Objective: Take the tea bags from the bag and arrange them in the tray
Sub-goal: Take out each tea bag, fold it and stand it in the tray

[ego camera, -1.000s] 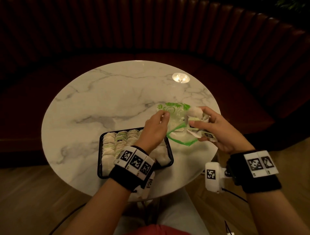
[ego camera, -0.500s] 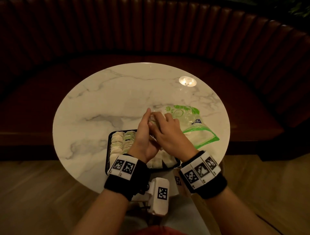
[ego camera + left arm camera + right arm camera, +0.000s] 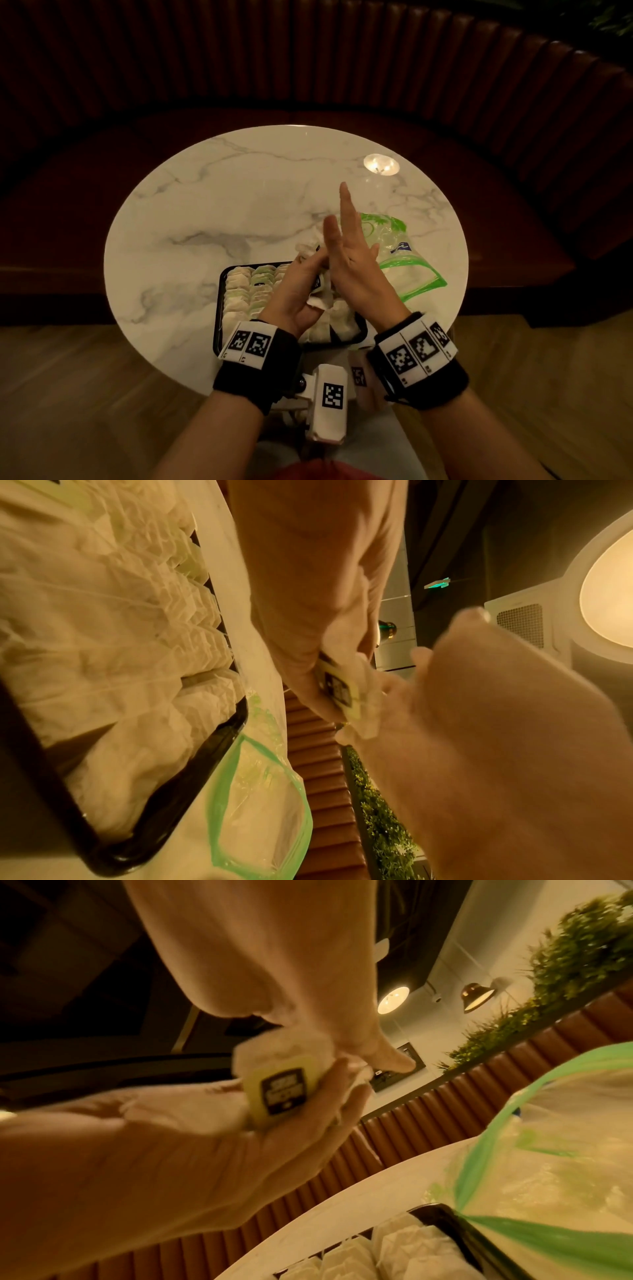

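Above the black tray's [image 3: 217, 310] far right corner, my two hands meet with a small bunch of white tea bags [image 3: 307, 249] between them. My left hand [image 3: 306, 272] curls round the bunch; a yellow tag [image 3: 279, 1092] shows on one bag. My right hand [image 3: 344, 240] lies flat against the bunch, fingers straight and pointing away from me. Rows of tea bags [image 3: 250, 291] fill the tray's left side, looser ones its right. The clear bag with green trim [image 3: 407, 267] lies open on the table right of the tray, with nobody touching it.
The round white marble table [image 3: 219, 205] carries a bright lamp reflection [image 3: 381, 164] at the far right. A dark red curved bench [image 3: 513, 205] wraps around the table's far side. The tray sits near the table's near edge, over a wooden floor [image 3: 85, 394].
My right hand left the green-trimmed bag and carried tea bags left to meet my left hand over the tray. Its fingers have since straightened out flat against the bunch.
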Demonstrator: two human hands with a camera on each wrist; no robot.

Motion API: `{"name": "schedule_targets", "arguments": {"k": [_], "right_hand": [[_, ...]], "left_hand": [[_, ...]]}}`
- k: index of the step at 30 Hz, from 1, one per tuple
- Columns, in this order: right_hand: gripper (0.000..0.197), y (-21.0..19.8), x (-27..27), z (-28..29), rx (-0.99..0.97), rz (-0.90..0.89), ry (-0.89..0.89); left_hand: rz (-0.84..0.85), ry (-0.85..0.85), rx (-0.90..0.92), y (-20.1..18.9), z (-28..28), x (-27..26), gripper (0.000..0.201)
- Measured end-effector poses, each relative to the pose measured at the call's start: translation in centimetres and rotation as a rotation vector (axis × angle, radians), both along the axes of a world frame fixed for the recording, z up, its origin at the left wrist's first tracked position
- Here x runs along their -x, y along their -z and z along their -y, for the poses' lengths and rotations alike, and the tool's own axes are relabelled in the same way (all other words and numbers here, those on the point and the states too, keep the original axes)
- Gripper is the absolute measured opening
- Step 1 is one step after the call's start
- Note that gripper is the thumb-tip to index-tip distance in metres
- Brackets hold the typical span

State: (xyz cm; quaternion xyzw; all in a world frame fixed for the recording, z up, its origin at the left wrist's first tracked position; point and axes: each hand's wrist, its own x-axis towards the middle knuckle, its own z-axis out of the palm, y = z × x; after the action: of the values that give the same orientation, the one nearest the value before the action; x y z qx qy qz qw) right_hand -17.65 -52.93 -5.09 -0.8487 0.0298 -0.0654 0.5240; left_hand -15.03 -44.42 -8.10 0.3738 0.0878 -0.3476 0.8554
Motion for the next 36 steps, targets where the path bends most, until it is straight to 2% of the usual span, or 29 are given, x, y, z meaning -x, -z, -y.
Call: {"name": "schedule_targets", "arguments": {"k": [1, 4, 6, 9, 11, 14, 17, 20, 23, 25, 28, 30, 32, 33, 35, 36], "right_hand": [[0.062, -0.2, 0.2, 0.5, -0.037, 0.035, 0.022], [0.038, -0.3, 1.1, 3.4, -0.055, 0.082, 0.169], [0.02, 0.3, 1.8, 6.5, 0.029, -0.012, 0.249], [0.022, 2.7, 2.6, 10.8, 0.284, -0.299, 0.158], [0.02, 4.7, 2.3, 12.2, 0.467, -0.421, 0.064], [0.03, 7.1, 1.2, 12.7, 0.587, -0.416, -0.028], [0.037, 8.2, -0.6, 12.7, 0.613, -0.376, -0.029], [0.037, 9.2, -3.2, 12.5, 0.655, -0.543, -0.042], [0.039, 9.5, -4.8, 12.5, 0.777, -0.673, -0.037], [0.04, 10.0, -5.2, 12.7, 0.859, -0.686, -0.075], [0.047, 14.0, -6.2, 14.2, 0.902, -0.691, -0.114], [0.052, 16.1, -6.5, 15.2, 0.997, -0.767, -0.161], [0.052, 13.7, -5.3, 13.9, 0.98, -0.793, -0.222], [0.049, 12.4, -4.7, 13.3, 0.904, -0.788, -0.192], [0.043, 10.8, -4.6, 13.1, 0.923, -0.698, -0.157], [0.041, 10.1, -4.3, 12.8, 0.823, -0.665, -0.099]], "left_hand": [[0.005, -0.006, 0.003, 0.1, 0.0, 0.0, 0.056], [-0.003, -0.045, 0.005, 0.4, -0.1, -0.4, 0.017], [0.01, -0.088, 0.001, 0.2, -0.4, -0.4, 0.018], [0.034, -0.1, 0.0, -0.5, -0.8, -0.3, 0.014], [0.054, -0.081, -0.004, -1.0, -1.2, -0.1, 0.019], [0.092, -0.06, -0.015, -1.2, -1.7, 0.2, 0.032], [0.092, -0.071, -0.039, -1.1, -2.4, 0.6, 0.038], [0.086, -0.076, -0.057, -0.7, -2.8, 0.8, 0.029], [0.072, -0.091, -0.088, -0.5, -2.9, 0.7, 0.024], [0.069, -0.1, -0.099, -0.8, -2.9, 0.4, 0.026], [0.074, -0.128, -0.127, -1.2, -3.3, -0.1, 0.034], [0.083, -0.148, -0.163, -1.4, -3.8, -0.4, 0.041], [0.084, -0.162, -0.187, -1.8, -4.2, -0.7, 0.049], [0.081, -0.176, -0.18, -2.0, -4.4, -0.7, 0.051], [0.08, -0.192, -0.191, -2.5, -4.8, -1.0, 0.053], [0.083, -0.186, -0.217, -2.6, -5.0, -1.1, 0.053]]}}
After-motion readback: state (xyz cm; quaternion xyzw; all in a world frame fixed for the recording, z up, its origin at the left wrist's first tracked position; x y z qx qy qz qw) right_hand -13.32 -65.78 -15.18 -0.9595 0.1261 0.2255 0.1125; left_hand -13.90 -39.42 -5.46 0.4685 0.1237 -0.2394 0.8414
